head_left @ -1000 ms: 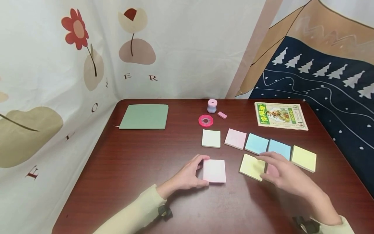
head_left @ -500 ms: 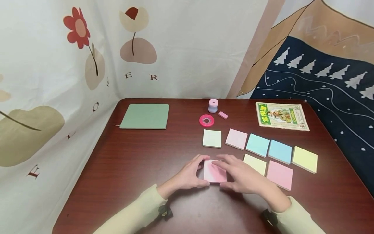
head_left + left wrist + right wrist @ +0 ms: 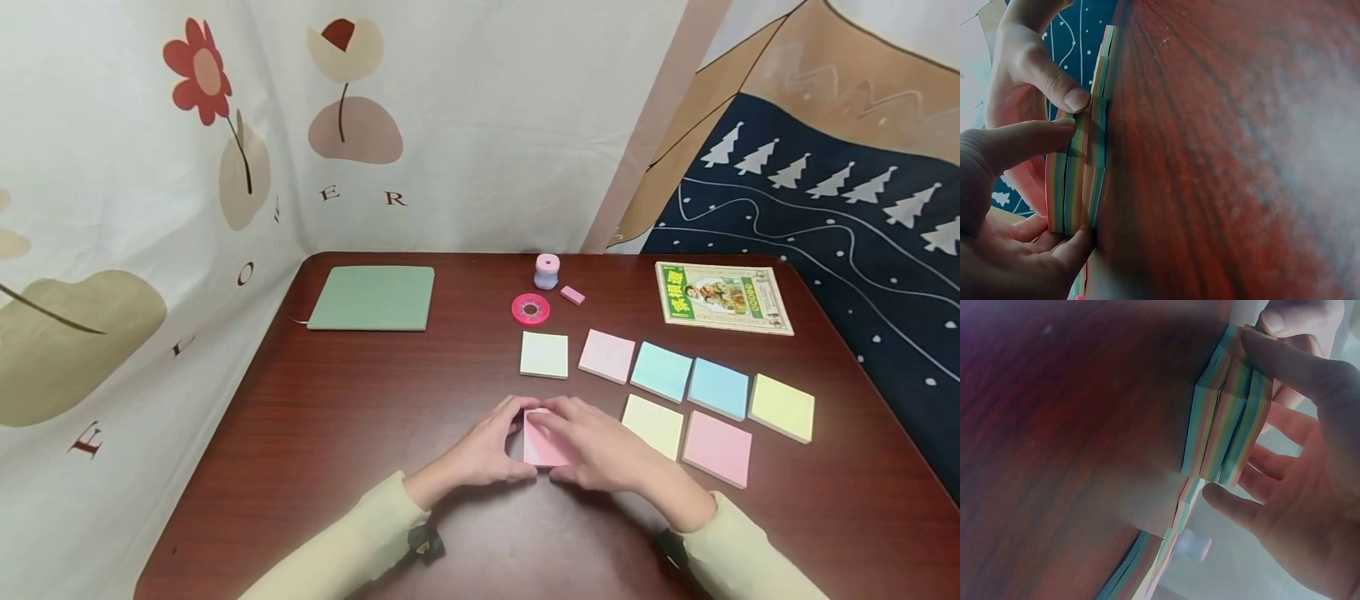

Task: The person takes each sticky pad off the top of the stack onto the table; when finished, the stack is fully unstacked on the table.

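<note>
Near the middle of the table, a small stack of square sticky note pads [image 3: 546, 448] with a pink top lies between both hands. My left hand [image 3: 487, 450] grips its left side, thumb at the front and fingers at the back. On the right side my right hand [image 3: 600, 446] holds it, fingers reaching over the back part of the top. Both wrist views show striped, many-coloured edges on the stacked pads [image 3: 1074, 187]; in the right wrist view the stack [image 3: 1225, 428] shows layered pads. The fingers hide part of the top.
Loose pads lie to the right: a yellow pad [image 3: 654, 423], a pink pad [image 3: 716, 450], a blue pad [image 3: 717, 387] and others. Further back are a green notebook [image 3: 371, 298], a pink tape roll [image 3: 530, 309], a spool [image 3: 547, 272], an eraser [image 3: 572, 295] and a booklet [image 3: 725, 297].
My right hand has come left from above the loose pads to the stack and closed in on its right side. My left hand has stayed at the stack's left side.
</note>
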Tool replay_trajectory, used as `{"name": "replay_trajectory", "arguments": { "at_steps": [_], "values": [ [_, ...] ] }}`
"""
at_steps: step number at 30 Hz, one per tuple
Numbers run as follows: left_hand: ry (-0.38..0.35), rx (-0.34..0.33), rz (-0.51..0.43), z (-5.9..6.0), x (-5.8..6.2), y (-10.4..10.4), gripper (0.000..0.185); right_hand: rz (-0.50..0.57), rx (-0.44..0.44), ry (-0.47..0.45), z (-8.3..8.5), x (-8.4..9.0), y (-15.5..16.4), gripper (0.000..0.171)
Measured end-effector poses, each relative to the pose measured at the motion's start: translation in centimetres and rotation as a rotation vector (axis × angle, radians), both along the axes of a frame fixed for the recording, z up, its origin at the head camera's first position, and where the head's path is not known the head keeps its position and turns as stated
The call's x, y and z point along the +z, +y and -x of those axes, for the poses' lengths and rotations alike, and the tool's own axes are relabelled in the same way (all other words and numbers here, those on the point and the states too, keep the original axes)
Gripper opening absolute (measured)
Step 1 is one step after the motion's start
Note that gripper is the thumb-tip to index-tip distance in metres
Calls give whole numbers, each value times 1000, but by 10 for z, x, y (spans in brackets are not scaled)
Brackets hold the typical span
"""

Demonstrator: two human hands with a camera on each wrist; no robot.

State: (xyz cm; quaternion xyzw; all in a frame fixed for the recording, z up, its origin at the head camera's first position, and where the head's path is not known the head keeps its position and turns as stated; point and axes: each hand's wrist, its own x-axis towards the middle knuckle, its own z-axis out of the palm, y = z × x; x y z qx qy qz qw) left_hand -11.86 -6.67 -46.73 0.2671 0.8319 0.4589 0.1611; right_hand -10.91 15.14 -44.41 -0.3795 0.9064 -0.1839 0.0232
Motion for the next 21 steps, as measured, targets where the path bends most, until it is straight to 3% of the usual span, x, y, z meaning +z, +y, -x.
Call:
{"name": "replay_trajectory", "arguments": {
  "at_steps": [10,16,21],
  "values": [
    [7,-3,21,0,0,2,83,-2,-67,-33,-6,9,20,71],
    [-2,2,30,0,0,3,80,48,-198,-56,-16,19,64,72],
    [-2,3,42,-1,2,2,80,116,-326,-21,-30,26,116,76]
  ]
}}
